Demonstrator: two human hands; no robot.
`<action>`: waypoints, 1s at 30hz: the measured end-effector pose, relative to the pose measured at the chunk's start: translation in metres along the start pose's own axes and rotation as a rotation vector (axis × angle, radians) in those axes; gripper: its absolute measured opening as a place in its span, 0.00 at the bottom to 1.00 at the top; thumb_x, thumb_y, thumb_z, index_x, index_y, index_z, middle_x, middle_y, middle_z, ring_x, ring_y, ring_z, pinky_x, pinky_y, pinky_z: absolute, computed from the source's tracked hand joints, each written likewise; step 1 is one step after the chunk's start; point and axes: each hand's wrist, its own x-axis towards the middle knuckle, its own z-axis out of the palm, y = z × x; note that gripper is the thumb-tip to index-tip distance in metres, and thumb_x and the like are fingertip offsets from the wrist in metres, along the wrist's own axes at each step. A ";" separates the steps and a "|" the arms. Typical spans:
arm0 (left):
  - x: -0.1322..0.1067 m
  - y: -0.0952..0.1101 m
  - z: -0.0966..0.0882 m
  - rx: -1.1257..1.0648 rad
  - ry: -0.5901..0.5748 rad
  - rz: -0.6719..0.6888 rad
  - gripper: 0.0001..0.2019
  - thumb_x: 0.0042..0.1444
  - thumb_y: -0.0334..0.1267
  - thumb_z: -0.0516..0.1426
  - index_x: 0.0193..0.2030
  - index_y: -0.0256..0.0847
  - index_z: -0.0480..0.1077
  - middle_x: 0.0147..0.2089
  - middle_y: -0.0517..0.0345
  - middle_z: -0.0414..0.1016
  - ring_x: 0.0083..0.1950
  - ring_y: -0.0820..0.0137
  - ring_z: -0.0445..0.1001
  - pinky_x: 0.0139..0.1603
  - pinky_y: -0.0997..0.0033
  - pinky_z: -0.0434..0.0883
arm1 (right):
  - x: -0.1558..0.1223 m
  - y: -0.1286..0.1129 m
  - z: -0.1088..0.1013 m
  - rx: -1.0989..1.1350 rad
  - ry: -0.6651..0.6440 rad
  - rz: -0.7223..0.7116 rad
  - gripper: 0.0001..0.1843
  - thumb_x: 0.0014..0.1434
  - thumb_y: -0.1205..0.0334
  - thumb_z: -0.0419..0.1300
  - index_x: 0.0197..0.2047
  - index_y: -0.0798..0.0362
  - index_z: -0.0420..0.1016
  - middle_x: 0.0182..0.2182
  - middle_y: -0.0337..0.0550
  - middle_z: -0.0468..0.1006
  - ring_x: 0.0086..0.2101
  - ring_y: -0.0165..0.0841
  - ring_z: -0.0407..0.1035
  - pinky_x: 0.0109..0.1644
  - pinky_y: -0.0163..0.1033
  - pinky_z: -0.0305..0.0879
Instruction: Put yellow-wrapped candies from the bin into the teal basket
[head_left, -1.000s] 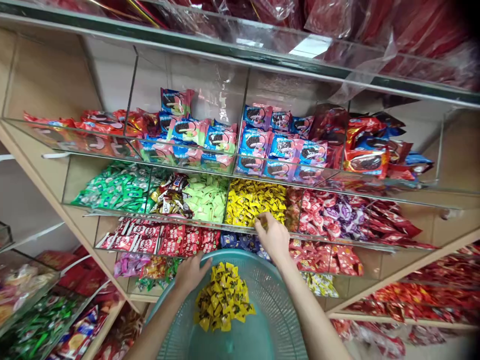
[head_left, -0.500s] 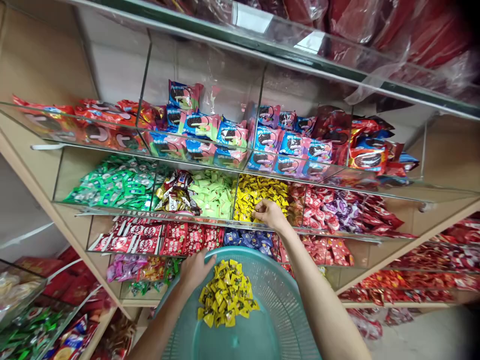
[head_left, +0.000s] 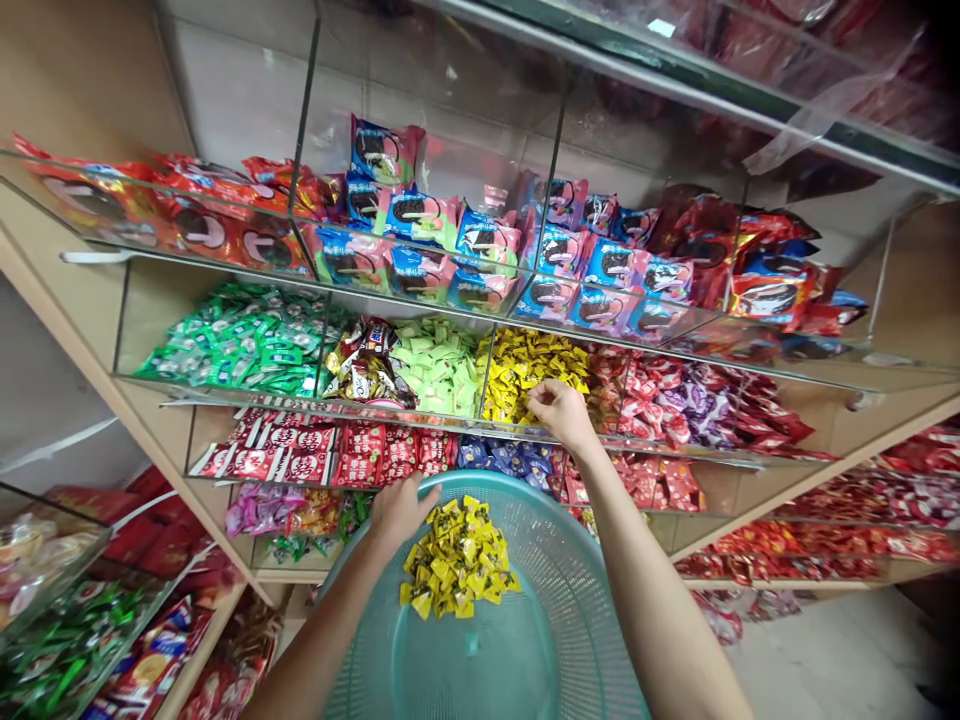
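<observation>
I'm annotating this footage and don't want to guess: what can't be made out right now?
- Head view: whether the right hand holds a packet; the hand itself hides that.
- Head view: the near rim of the green basket; the picture's bottom edge cuts it off.
- Head view: lettering on the yellow packets in the basket; too small.
- Head view: the lower part of the blue packets; the basket covers it.

red-and-white packets [head_left: 279,453] below green candies [head_left: 244,343]
</observation>
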 end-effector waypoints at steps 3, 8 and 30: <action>0.000 -0.005 -0.003 0.023 0.014 0.005 0.25 0.57 0.56 0.41 0.47 0.40 0.67 0.37 0.50 0.77 0.37 0.62 0.75 0.33 0.70 0.64 | 0.000 -0.001 0.002 -0.004 0.009 -0.003 0.05 0.46 0.63 0.54 0.24 0.54 0.70 0.23 0.39 0.72 0.24 0.28 0.65 0.31 0.34 0.59; 0.002 -0.009 -0.004 0.077 0.035 0.053 0.26 0.58 0.55 0.40 0.47 0.39 0.67 0.36 0.48 0.76 0.39 0.60 0.75 0.35 0.68 0.65 | 0.000 -0.005 0.005 -0.016 0.030 -0.005 0.06 0.46 0.63 0.54 0.24 0.55 0.70 0.23 0.40 0.73 0.24 0.29 0.65 0.31 0.34 0.59; 0.007 0.021 -0.012 0.050 -0.025 0.063 0.26 0.58 0.54 0.42 0.42 0.36 0.70 0.37 0.45 0.76 0.38 0.63 0.74 0.38 0.69 0.66 | -0.012 -0.016 -0.008 0.246 0.156 0.015 0.07 0.50 0.61 0.56 0.28 0.56 0.71 0.25 0.41 0.72 0.25 0.28 0.64 0.31 0.34 0.62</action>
